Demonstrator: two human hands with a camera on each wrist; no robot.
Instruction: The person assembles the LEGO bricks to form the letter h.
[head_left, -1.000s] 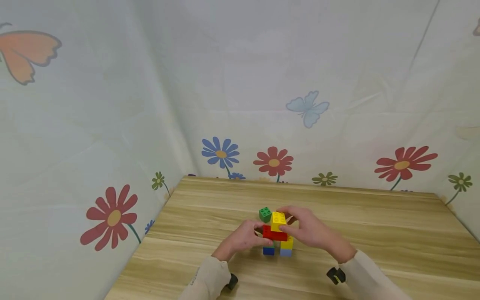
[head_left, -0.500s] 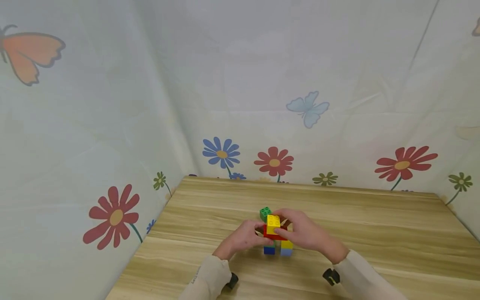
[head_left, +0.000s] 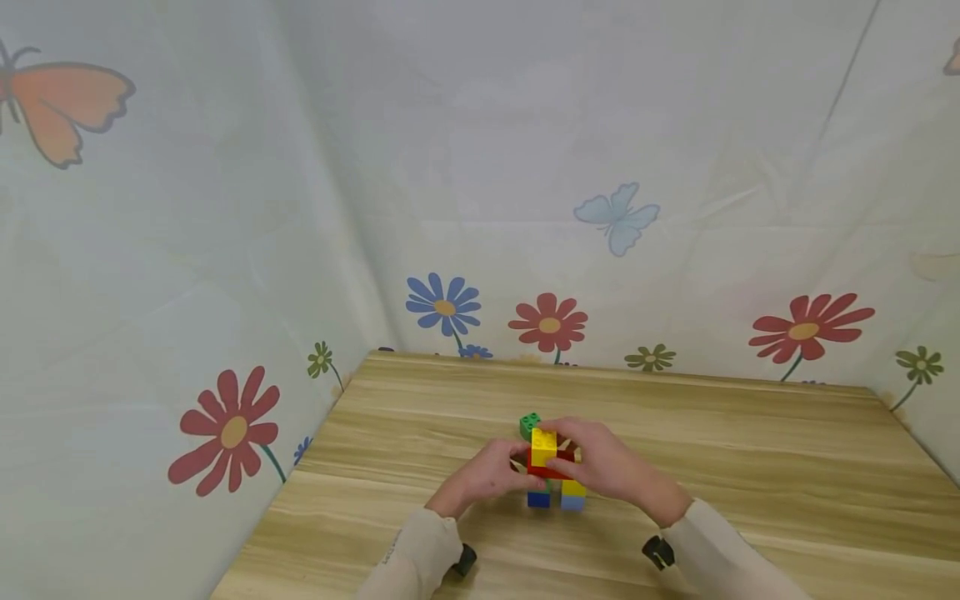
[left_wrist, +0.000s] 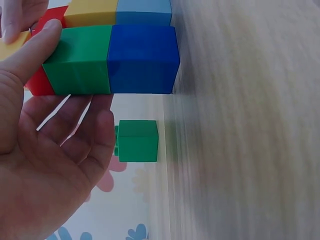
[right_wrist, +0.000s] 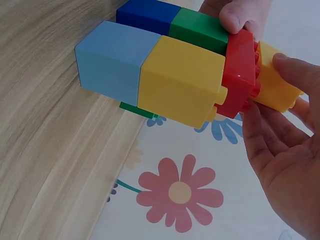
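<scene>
My left hand (head_left: 489,477) grips the left end of a red brick (right_wrist: 239,75), its thumb lying across the seam with the green brick (left_wrist: 80,61) beneath. That green brick sits on a dark blue brick (left_wrist: 144,59). The red brick bridges to a second column, a yellow brick (right_wrist: 182,77) over a light blue brick (right_wrist: 116,61). Between thumb and fingers, my right hand (head_left: 609,460) pinches another yellow brick (head_left: 543,448) at the red brick's studs, towards its left end. Whether it is pressed fully down cannot be told.
Behind the stack, a loose green brick (left_wrist: 138,141) stands on the wooden table (head_left: 420,408). A pale cloth printed with flowers and butterflies (head_left: 480,167) hangs along the table's back and left sides.
My right hand has carried the upper yellow brick leftward along the red brick, from near its middle to its left end. The left hand has stayed nearly still.
</scene>
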